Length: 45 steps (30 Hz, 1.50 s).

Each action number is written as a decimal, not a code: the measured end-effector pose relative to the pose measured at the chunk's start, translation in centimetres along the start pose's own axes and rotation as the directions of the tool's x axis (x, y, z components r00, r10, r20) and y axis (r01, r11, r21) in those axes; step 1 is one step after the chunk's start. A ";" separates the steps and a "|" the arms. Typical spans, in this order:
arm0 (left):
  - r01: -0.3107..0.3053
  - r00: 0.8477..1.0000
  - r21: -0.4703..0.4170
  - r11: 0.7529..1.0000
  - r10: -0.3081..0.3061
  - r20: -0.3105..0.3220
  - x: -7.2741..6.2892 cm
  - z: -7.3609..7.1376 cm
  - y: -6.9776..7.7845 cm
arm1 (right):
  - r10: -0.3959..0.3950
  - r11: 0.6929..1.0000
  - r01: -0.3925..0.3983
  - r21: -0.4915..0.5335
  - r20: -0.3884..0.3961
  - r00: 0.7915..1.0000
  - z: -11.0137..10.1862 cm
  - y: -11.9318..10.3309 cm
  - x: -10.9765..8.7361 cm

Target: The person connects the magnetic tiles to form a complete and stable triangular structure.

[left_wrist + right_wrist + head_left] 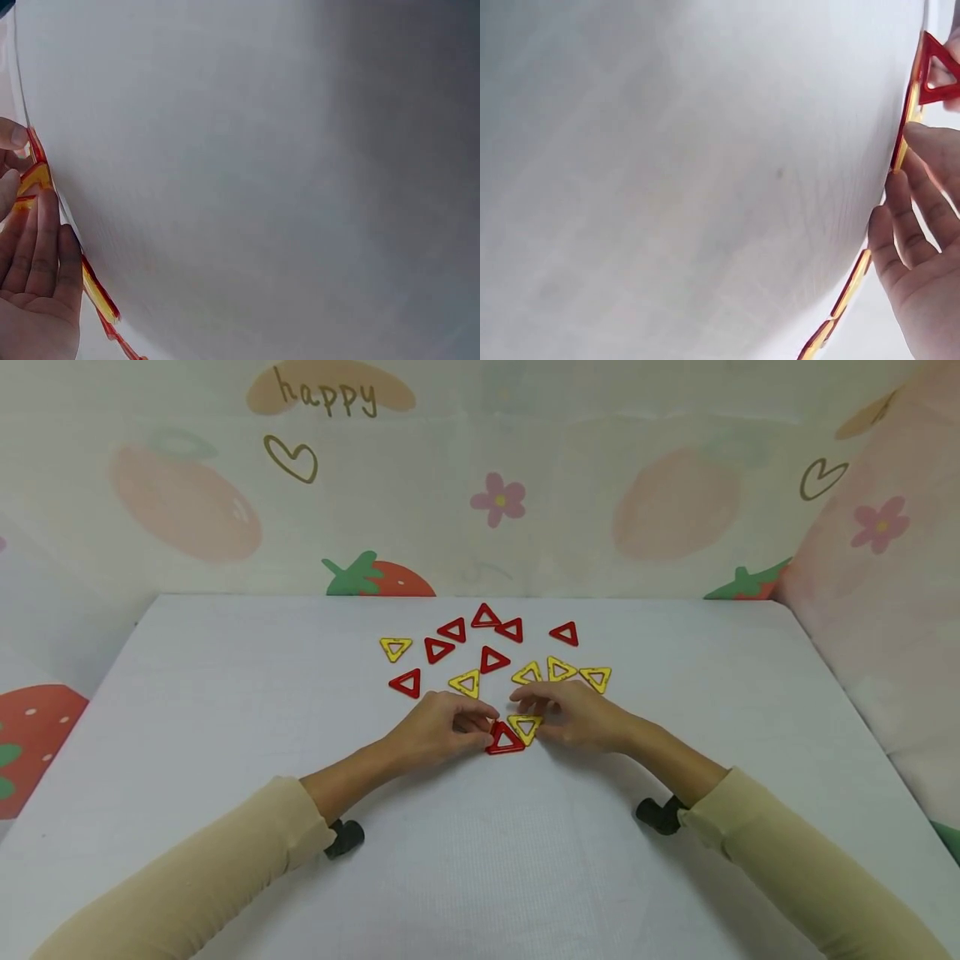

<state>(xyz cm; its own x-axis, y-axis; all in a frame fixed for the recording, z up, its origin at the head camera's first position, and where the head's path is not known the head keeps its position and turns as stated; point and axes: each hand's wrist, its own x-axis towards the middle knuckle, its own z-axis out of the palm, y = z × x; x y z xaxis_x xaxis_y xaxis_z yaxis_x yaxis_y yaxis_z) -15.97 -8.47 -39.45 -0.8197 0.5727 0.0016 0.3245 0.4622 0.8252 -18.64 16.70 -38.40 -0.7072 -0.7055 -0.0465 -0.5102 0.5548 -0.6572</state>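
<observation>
My left hand (441, 728) pinches a red triangular magnetic tile (493, 747) between thumb and fingers, near the middle of the table. The tile stands tilted up in the right wrist view. From the other side, my right hand (576, 715) pinches a yellow triangular magnetic tile (516, 721) by its right side. In the head view the two tiles meet edge to edge; whether they are joined cannot be told. A bit of yellow shows behind the red tile by the left fingertips, mostly hidden. Fingers of the left hand (45, 255) also show in the left wrist view.
Beyond the hands lie several loose red tiles, one a red triangle (483, 661) in the middle, another a red triangle (397, 683) at left. Several yellow tiles lie there too, including a yellow triangle (455, 683). A white cloth (480, 877) covers the table.
</observation>
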 end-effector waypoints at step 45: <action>0.002 1.000 0.015 1.000 -0.002 0.006 0.1 0.0 0.0 | 0.059 0.997 -0.063 -0.052 -0.061 0.996 0.3 -0.4 0.1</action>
<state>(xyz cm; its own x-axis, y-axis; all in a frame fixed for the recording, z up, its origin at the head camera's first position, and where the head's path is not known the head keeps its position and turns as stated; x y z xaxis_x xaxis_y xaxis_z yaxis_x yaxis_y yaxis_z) -16.03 -8.39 -39.44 -0.8175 0.5760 -0.0033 0.3302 0.4733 0.8167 -18.38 16.27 -38.40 -0.7648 -0.6431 -0.0396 -0.4899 0.6203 -0.6126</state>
